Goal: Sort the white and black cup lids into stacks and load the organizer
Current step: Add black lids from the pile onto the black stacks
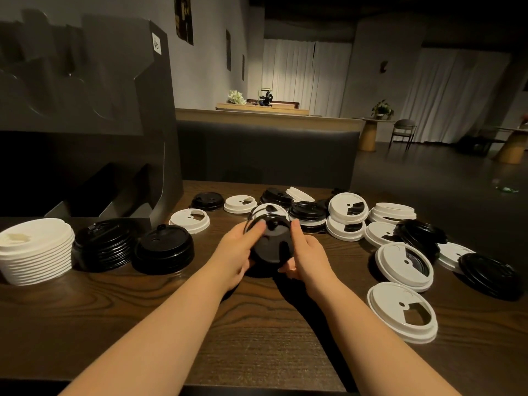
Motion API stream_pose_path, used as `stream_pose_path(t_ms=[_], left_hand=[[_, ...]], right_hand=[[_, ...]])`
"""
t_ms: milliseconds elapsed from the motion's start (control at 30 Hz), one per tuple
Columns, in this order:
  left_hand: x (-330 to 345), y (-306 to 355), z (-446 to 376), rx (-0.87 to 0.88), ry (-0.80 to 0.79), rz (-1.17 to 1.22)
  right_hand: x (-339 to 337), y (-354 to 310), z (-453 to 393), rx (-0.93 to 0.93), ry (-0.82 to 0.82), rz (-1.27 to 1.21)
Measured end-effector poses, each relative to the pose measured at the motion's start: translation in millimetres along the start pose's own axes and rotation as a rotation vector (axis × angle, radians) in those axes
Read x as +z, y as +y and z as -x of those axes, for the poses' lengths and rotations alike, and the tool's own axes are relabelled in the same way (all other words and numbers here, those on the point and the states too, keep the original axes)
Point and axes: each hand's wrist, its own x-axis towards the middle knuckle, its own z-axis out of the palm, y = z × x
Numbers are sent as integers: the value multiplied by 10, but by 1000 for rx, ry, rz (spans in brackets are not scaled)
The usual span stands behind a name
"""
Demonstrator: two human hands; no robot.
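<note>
Mid-sort: both hands, left (235, 250) and right (307, 257), grasp a black lid stack (271, 244); next, probably join black stacks (163, 248) at nine o'clock.

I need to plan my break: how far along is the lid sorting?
Partly done. A white stack and two black stacks stand sorted at the left. Both hands, left and right, hold a black lid now. Many loose lids still lie mixed on the right of the table, and the organizer's visible slots look unfilled.
</note>
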Motion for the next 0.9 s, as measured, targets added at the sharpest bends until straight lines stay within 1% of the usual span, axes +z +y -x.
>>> stream_pose_path(t_ms=[33,67,100,200,233,300,333,367,433,467,533,633,700,800,900], left_hand=[[-22,11,-39,-26,49,48],[-36,13,-66,-40,62,68],[-32,11,-75,-50,49,58],[3,-27,-69,-60,-15,13],[13,-34,-74,-47,-7,1],[-12,-35,-116,8,66,-17],[-35,-23,-143,37,112,-12],[-59,-7,-164,61,146,-2],[-93,11,-191,90,159,20],[-99,10,-198,95,154,22],[-108,-7,-210,105,154,5],[-124,-28,-256,100,170,25],[-134,-34,-302,84,178,56],[-135,-30,-356,74,170,85],[-146,-16,-371,63,160,161]], right_hand=[[-11,7,0,-75,46,94],[-22,23,-14,-138,87,164],[-34,38,-29,-180,117,217],[-50,88,-73,-228,177,312],[-55,94,-90,-258,228,364],[-60,82,-144,-313,380,504],[-57,77,-177,-324,439,629],[-44,77,-214,-325,459,793],[-19,74,-297,-296,420,1094],[-16,69,-346,-283,394,1185],[-46,56,-465,-291,368,1286],[-103,15,-662,-328,343,1358],[-113,-4,-773,-316,316,1391],[-106,-1,-842,-250,287,1377],[-111,6,-782,-302,268,1337]])
